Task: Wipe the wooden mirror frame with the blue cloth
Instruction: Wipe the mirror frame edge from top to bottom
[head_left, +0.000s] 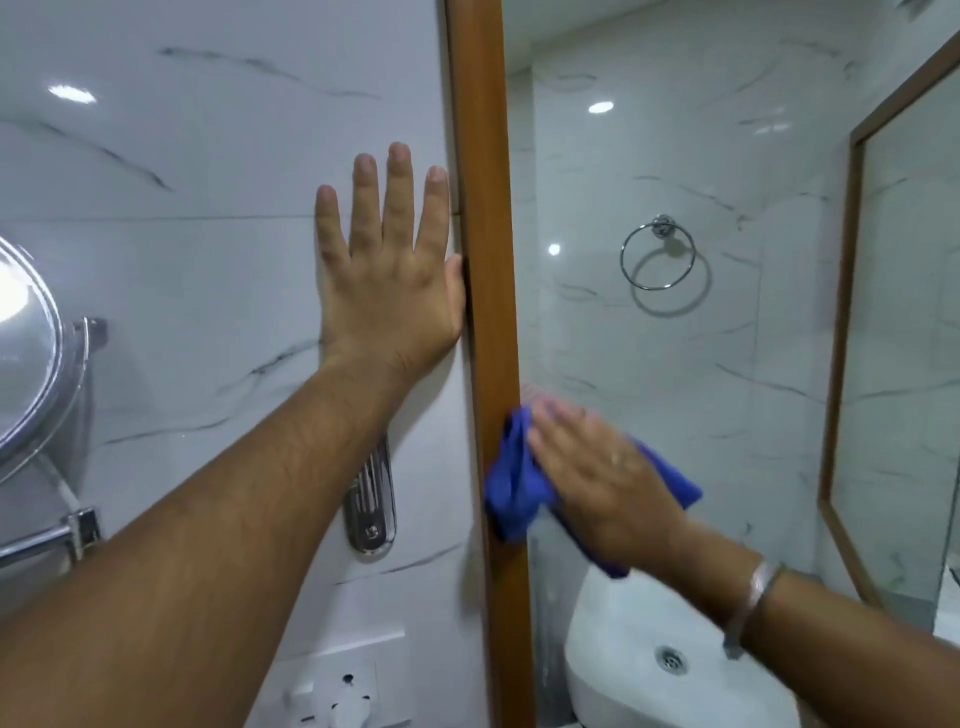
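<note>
The wooden mirror frame (485, 208) runs top to bottom through the middle of the head view, with mirror glass to its right. My left hand (387, 270) lies flat and open on the white marble wall, its thumb side touching the frame's left edge. My right hand (597, 467), blurred by motion, presses the blue cloth (514, 483) against the frame's lower right edge and the glass. The cloth bunches out to the left of my fingers over the wood. A metal bangle sits on my right wrist.
A chrome wall fitting (371, 512) and a white socket plate (337, 691) are left of the frame. A round chrome mirror (28, 353) on an arm is at far left. The glass reflects a towel ring (658, 252), a white basin (670, 660) and another framed mirror (852, 312).
</note>
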